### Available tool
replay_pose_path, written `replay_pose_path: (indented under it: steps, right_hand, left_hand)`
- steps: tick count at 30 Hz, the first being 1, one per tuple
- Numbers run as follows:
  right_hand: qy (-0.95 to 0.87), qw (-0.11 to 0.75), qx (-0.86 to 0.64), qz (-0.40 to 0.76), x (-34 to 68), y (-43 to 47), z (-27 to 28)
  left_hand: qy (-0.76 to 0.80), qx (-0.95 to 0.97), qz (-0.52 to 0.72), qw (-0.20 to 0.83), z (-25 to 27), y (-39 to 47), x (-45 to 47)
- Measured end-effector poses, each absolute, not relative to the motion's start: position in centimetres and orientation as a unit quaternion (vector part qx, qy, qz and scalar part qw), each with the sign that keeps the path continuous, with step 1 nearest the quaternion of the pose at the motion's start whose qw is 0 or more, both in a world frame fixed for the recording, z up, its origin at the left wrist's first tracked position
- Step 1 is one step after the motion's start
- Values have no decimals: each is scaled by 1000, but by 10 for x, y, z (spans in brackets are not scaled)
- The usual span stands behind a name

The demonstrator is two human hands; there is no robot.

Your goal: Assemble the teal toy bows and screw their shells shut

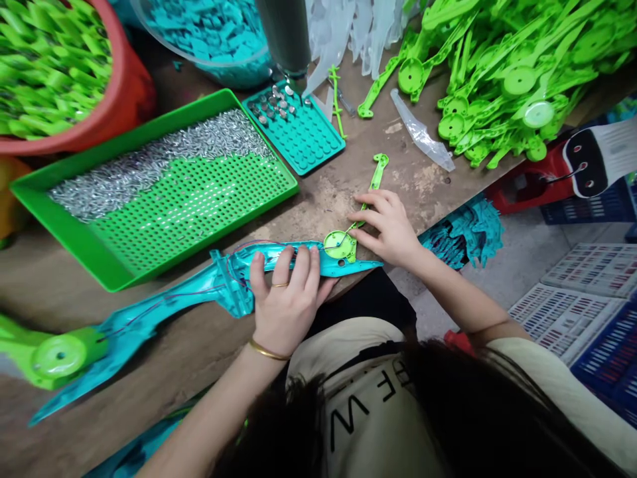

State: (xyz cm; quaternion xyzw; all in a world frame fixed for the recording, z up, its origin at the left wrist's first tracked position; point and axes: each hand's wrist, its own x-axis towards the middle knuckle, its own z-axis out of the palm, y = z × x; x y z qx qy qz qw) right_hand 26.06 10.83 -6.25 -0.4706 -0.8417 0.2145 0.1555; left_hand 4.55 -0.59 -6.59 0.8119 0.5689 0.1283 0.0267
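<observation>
A long teal plastic toy shell [174, 292] lies along the front of the workbench, with thin dark wires running through its hollow side. My left hand [291, 299] grips the shell near its right end, fingers over the top and thumb at the lower edge. On that end sits a lime-green plastic arm with a round disc [339, 245]; a thin strand crosses the disc. My right hand [385, 229] has curled fingertips on the narrow part of this green arm; what lies under them is partly hidden. Another green piece with a round hub [62, 355] is at the shell's left end.
A green perforated tray [199, 199] of small screws stands beyond the shell. Beside it are a teal mat [313, 143] with metal pieces and a hanging dark tool [286, 33]. Green parts [517, 79] pile up at right; a red tub [129, 73] is left.
</observation>
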Motion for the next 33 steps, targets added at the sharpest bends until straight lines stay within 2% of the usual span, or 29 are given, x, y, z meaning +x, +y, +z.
replay_pose_path:
  steps: [10,16,22,33]
  right_hand:
    - [-844,195,-448,221,269,106,-64]
    - [-835,226,-451,220,277,103,-49]
    - [-881,175,-382,216,244,92,-47]
    - [-873,76,-440,196,217,95,-47]
  left_hand:
    - [577,805,136,20,-65,-4,51]
    - [562,816,130,-28,-64,-2,52]
    - [549,817,126,-122,-68,3,55]
    - [552,815,136,-108,-69,4,54]
